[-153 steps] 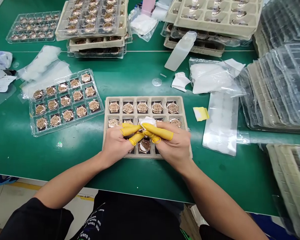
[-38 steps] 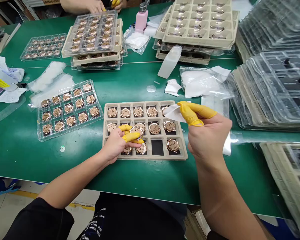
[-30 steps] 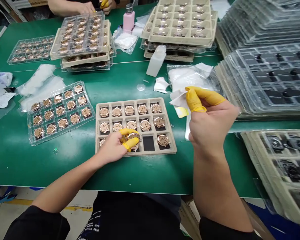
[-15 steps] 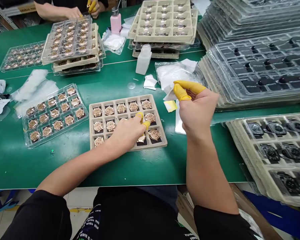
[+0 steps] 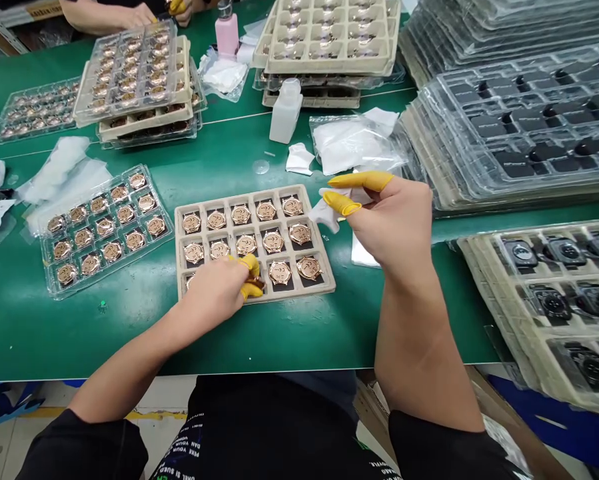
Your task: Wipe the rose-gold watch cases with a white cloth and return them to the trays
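A beige tray (image 5: 259,303) lies before me, its compartments holding rose-gold watch cases, backs up. My left hand (image 5: 219,287) reaches over its front row. Yellow finger cots cover the thumb and forefinger, which are closed on a watch case (image 5: 257,284) at a front-row compartment; most of that case is hidden. To the right of the tray my right hand (image 5: 392,217), also in yellow finger cots, pinches a white cloth (image 5: 328,212) that hangs toward the tray's right edge. Left of it lies a clear plastic tray (image 5: 106,270) with more rose-gold watch cases.
Stacked watch trays (image 5: 136,73) stand back left, with another stack (image 5: 329,63) at back centre. A pink bottle (image 5: 226,35), a white bottle (image 5: 286,112) and bagged white cloths (image 5: 346,143) lie between. High tray stacks (image 5: 519,133) fill the right. A person's hands (image 5: 142,15) work opposite.
My left hand has moved left and toward me, from the tray's right side to its front row, and now grips a watch case. My right hand has lowered slightly leftward with the cloth.
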Demonstrator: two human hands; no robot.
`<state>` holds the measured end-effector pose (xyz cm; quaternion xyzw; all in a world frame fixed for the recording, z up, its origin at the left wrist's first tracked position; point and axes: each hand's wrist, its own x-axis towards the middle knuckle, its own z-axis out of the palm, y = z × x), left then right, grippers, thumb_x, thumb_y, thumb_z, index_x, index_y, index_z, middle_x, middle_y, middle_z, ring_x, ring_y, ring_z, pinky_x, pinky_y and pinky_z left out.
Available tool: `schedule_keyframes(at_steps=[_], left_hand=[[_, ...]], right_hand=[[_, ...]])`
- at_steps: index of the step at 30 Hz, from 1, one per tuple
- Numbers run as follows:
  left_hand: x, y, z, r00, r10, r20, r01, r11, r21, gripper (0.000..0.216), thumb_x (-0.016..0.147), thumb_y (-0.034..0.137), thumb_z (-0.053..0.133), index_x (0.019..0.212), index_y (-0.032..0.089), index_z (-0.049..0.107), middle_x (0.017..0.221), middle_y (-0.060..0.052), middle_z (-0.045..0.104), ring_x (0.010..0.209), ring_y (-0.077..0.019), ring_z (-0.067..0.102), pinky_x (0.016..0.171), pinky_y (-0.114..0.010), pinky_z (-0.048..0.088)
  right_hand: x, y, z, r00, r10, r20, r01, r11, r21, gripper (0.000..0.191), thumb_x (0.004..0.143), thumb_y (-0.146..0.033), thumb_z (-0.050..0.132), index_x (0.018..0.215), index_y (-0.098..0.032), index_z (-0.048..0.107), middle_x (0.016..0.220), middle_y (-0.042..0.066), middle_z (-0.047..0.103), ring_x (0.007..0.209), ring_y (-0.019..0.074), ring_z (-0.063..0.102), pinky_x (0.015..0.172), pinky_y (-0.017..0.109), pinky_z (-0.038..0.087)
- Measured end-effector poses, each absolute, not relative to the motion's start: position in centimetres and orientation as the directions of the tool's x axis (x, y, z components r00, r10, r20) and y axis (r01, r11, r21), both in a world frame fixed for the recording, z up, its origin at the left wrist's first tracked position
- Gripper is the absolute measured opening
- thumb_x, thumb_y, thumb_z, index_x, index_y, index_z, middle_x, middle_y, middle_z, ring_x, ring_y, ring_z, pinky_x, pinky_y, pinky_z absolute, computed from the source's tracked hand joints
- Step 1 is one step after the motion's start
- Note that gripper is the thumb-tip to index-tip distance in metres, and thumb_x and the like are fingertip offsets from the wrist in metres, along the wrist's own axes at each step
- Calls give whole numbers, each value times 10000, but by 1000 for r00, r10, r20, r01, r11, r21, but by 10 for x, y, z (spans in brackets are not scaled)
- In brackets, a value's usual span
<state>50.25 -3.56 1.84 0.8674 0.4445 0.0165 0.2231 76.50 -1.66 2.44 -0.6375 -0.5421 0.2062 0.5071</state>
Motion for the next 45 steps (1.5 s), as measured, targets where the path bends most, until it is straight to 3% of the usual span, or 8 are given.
schedule_keyframes(at_steps=[4, 7, 14, 19, 29, 38, 42, 45], left_hand=[[502, -21, 3, 284, 937, 203, 413, -311, 856, 206, 865, 333, 744, 1029, 216, 705, 967, -50, 761, 917, -193, 702, 883, -342, 564], [502, -20, -8, 94, 978, 187, 120, -197, 973, 219, 858, 343, 763, 1014, 196, 719, 990, -51, 769, 884, -163, 725, 858, -311, 603], [500, -25, -17, 212, 977, 37, 87, -57, 995, 251, 834, 342, 785, 1034, 191, 768, 1061, -63, 787, 1009, -200, 746, 992, -366, 604], [501, -30, -23, 271, 962, -41, 94, 16, 995, 343, 829, 362, 781, 1124, 188, 758, 1132, -75, 779, 1028, -230, 754, 1009, -382, 600], [497, -38, -17, 246, 958, 147, 316, -223, 922, 208, 858, 199, 694, 1042, 201, 790, 980, -47, 803, 887, -211, 761, 885, -367, 633], [511, -34, -12, 16, 1000, -8, -83, 10, 997, 316, 750, 409, 858, 959, 193, 762, 980, -42, 788, 910, -191, 758, 915, -363, 637], [510, -29, -12, 42, 999, -3, -69, 6, 998, 364, 757, 481, 839, 967, 197, 750, 1011, -59, 778, 954, -203, 746, 937, -374, 620], [506, -30, -13, 125, 990, 59, 36, -64, 997, 279, 808, 442, 795, 966, 212, 775, 1020, -59, 785, 959, -207, 741, 928, -362, 609]], right_hand=[[753, -20, 23, 326, 882, 341, 597, 87, -797, 199, 790, -213, 739, 976, -240, 805, 920, 32, 763, 843, 211, 697, 816, 405, 574], [741, -25, 23, 285, 896, 341, 662, 73, -746, 197, 794, -175, 720, 946, -254, 819, 907, 31, 771, 847, 214, 706, 821, 409, 582], [699, -36, 16, 12, 964, 265, 287, 250, -925, 224, 851, -247, 720, 1057, -281, 802, 1038, 15, 800, 931, 194, 759, 807, 348, 635], [692, -35, 3, -126, 864, 488, 474, 485, -735, 272, 856, -165, 665, 1015, -330, 811, 990, -12, 807, 856, 183, 772, 740, 320, 633], [686, -42, -19, -173, 708, 685, 634, 612, -473, 425, 756, -80, 619, 1028, -350, 804, 948, -16, 808, 702, 173, 733, 607, 312, 557], [685, -39, -15, 48, 798, 601, 659, 426, -619, 407, 758, -61, 615, 1003, -313, 820, 923, -1, 806, 783, 206, 761, 623, 313, 580], [677, -43, -5, 132, 882, 453, 457, 351, -817, 218, 837, -200, 681, 972, -300, 820, 900, -4, 803, 757, 188, 750, 629, 312, 595], [674, -44, -8, 91, 864, 496, 418, 419, -806, 216, 840, -219, 679, 985, -306, 815, 928, -7, 805, 780, 191, 756, 652, 327, 614]])
